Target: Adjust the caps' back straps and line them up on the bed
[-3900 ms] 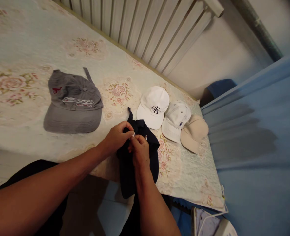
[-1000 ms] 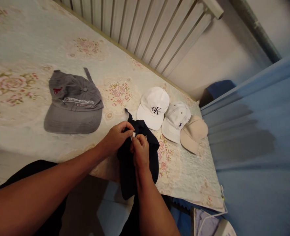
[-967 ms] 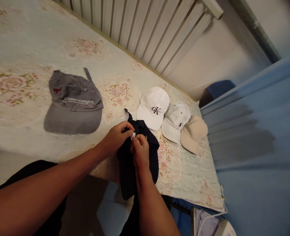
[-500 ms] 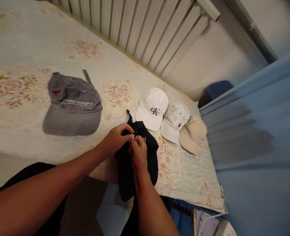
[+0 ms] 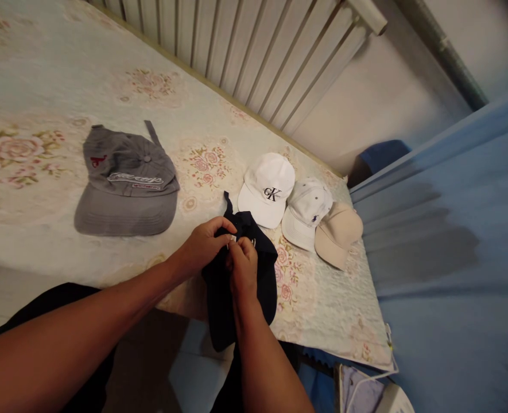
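Note:
A black cap [image 5: 266, 275] lies at the table's front edge, its brim jutting over the edge toward me and its strap end sticking up at the back. Over its crown, my left hand [image 5: 204, 244] is closed in a pinch on a small white tag [image 5: 233, 238]. My right hand [image 5: 244, 267] meets it there, thumb and forefinger pinched on the same tag from the near side. Most of the tag is hidden by the fingertips. To the left sits a grey cap [image 5: 128, 183] with white lettering, apart from both hands.
Beyond the black cap, a white cap [image 5: 266, 178], a second white cap [image 5: 307, 209] and a beige cap [image 5: 337, 235] stand in a row on the floral tablecloth [image 5: 202, 166]. A radiator [image 5: 236, 57] runs behind the table. A blue curtain [image 5: 443, 258] hangs at right.
Both hands stay pinched at the same spot on the black cap, with only a slight shift of the fingers around the white tag. The other caps have not moved.

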